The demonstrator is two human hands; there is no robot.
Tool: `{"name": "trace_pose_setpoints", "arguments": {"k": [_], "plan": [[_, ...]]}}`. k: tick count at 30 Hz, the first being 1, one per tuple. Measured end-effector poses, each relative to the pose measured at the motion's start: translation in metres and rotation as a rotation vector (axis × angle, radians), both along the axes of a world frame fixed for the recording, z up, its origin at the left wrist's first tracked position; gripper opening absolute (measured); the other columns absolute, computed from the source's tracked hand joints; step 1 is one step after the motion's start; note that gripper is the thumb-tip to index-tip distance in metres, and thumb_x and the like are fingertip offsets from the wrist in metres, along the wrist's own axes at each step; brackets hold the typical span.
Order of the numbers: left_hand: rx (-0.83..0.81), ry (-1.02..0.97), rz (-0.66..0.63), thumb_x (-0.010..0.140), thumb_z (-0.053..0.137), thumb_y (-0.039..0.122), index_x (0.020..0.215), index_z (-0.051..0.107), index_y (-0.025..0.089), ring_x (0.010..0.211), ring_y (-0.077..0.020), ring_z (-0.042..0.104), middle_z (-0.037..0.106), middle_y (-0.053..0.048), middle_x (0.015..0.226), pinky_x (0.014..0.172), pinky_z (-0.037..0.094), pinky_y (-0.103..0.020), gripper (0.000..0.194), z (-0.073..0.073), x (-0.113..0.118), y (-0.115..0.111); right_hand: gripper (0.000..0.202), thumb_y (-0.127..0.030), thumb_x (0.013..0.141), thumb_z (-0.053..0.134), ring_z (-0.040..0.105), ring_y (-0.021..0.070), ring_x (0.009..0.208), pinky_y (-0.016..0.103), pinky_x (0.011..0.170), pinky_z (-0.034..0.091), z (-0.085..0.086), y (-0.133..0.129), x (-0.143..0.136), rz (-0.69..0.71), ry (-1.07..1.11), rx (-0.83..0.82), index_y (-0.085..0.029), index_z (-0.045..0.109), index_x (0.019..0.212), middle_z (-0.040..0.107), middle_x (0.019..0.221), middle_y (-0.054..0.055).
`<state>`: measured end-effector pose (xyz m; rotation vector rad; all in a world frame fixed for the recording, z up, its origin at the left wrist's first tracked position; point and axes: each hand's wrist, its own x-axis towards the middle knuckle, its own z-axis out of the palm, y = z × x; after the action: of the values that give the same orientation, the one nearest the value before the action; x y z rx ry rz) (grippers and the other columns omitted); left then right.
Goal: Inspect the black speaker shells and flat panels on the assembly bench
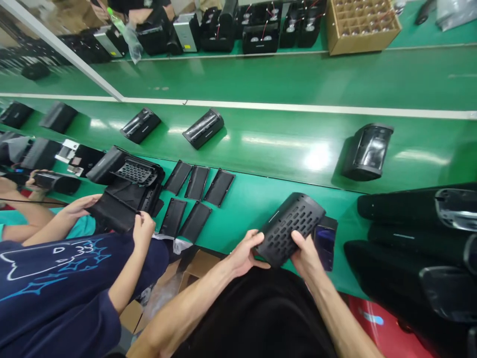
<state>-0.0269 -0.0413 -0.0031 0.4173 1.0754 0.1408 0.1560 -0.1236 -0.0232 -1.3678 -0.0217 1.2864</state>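
Observation:
A black speaker housing (285, 233) with rows of slotted holes is tilted over the green bench edge, held between my two hands. My left hand (248, 253) grips its lower left end, thumb on top. At its right lower side my right hand (305, 253) has a thumb on the slotted face; the other fingers are hidden underneath. Just beyond the right hand lies a dark, flat, shiny panel (326, 241), partly covered by the housing. Several black rectangular panels (197, 182) rest on the bench to the left.
A co-worker's hands (143, 228) hold a black part at left. Several housings, one at right (368, 151), sit on the green conveyor (283, 144). Large black speaker housings (406, 243) stack up at my right. A divided cardboard box (363, 30) stands across the line.

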Motion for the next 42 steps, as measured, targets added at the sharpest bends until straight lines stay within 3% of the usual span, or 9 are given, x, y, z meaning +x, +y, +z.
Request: {"name": "trace_pose_setpoints", "arguments": {"k": [3,6,10,14,18,23,31,38,42], "plan": [[0.274,0.031,-0.173,0.065,0.090,0.066,0.131,0.059,0.025,0.134,-0.0363,0.052,0.052,-0.016,0.150,0.100,0.051,-0.048,0.084,0.008,-0.007,0.024,0.104,-0.057,0.072,0.089,0.060,0.0386,0.136,0.053,0.113,0.049,0.027,0.011,0.038,0.362,-0.185,0.024,-0.031,0.044,0.161,0.064,0.150,0.011],[0.580,-0.008,-0.215,0.062,0.093,0.063,0.155,0.043,0.030,0.147,-0.0404,0.040,0.030,-0.015,0.169,0.110,0.044,-0.049,0.110,0.026,-0.011,0.054,0.117,-0.045,0.065,0.096,0.057,0.0415,0.140,0.056,0.119,0.042,0.058,0.016,0.059,0.815,-0.514,0.018,-0.033,0.038,0.167,0.056,0.159,0.009],[0.674,-0.122,-0.508,0.070,0.091,0.057,0.153,0.048,0.027,0.131,-0.0358,0.054,0.055,-0.011,0.146,0.112,0.041,-0.047,0.098,0.038,-0.022,0.059,0.114,-0.049,0.064,0.095,0.062,0.0456,0.133,0.061,0.114,0.045,0.073,0.001,0.051,1.121,-0.648,0.022,-0.035,0.044,0.165,0.062,0.153,0.012],[0.606,-0.074,-0.321,0.070,0.088,0.063,0.145,0.048,0.024,0.116,-0.0316,0.058,0.059,-0.009,0.128,0.102,0.045,-0.042,0.094,0.027,-0.049,0.027,0.101,-0.063,0.075,0.085,0.055,0.0430,0.142,0.057,0.116,0.045,0.055,-0.047,0.045,0.865,-0.518,-0.083,-0.034,0.045,0.163,0.058,0.157,0.013],[0.576,-0.089,-0.268,0.067,0.091,0.060,0.148,0.042,0.024,0.124,-0.0343,0.055,0.055,-0.011,0.135,0.106,0.041,-0.044,0.101,0.019,-0.064,0.010,0.102,-0.069,0.076,0.082,0.057,0.0401,0.138,0.051,0.112,0.048,0.037,-0.088,0.038,0.569,-0.338,-0.154,-0.033,0.039,0.162,0.051,0.159,0.014],[0.510,-0.138,-0.197,0.072,0.087,0.054,0.150,0.044,0.026,0.129,-0.0340,0.052,0.052,-0.011,0.145,0.109,0.039,-0.041,0.094,0.026,-0.061,0.011,0.102,-0.069,0.074,0.084,0.051,0.0355,0.144,0.046,0.117,0.042,0.043,-0.101,0.022,0.397,-0.232,-0.113,-0.041,0.038,0.161,0.043,0.166,0.008],[0.558,-0.037,-0.112,0.072,0.084,0.052,0.141,0.052,0.024,0.115,-0.0308,0.056,0.058,-0.008,0.132,0.101,0.044,-0.040,0.081,0.022,-0.053,0.001,0.081,-0.062,0.072,0.086,0.059,0.0361,0.129,0.047,0.111,0.046,0.041,-0.086,0.017,0.285,-0.204,-0.149,-0.036,0.054,0.142,0.056,0.148,0.008],[0.645,-0.095,-0.349,0.067,0.084,0.066,0.146,0.046,0.023,0.127,-0.0390,0.052,0.056,-0.014,0.138,0.111,0.039,-0.049,0.098,0.040,-0.056,0.017,0.108,-0.073,0.070,0.084,0.038,0.0416,0.152,0.053,0.122,0.035,0.050,-0.096,0.028,0.435,-0.293,-0.077,-0.038,0.035,0.160,0.038,0.169,0.009],[0.643,-0.048,-0.380,0.067,0.084,0.068,0.151,0.042,0.024,0.127,-0.0381,0.053,0.049,-0.015,0.149,0.110,0.041,-0.047,0.104,0.053,-0.059,0.017,0.095,-0.069,0.075,0.082,0.048,0.0413,0.144,0.052,0.116,0.042,0.061,-0.104,0.027,0.477,-0.269,-0.095,-0.039,0.040,0.156,0.043,0.165,0.009]]}}
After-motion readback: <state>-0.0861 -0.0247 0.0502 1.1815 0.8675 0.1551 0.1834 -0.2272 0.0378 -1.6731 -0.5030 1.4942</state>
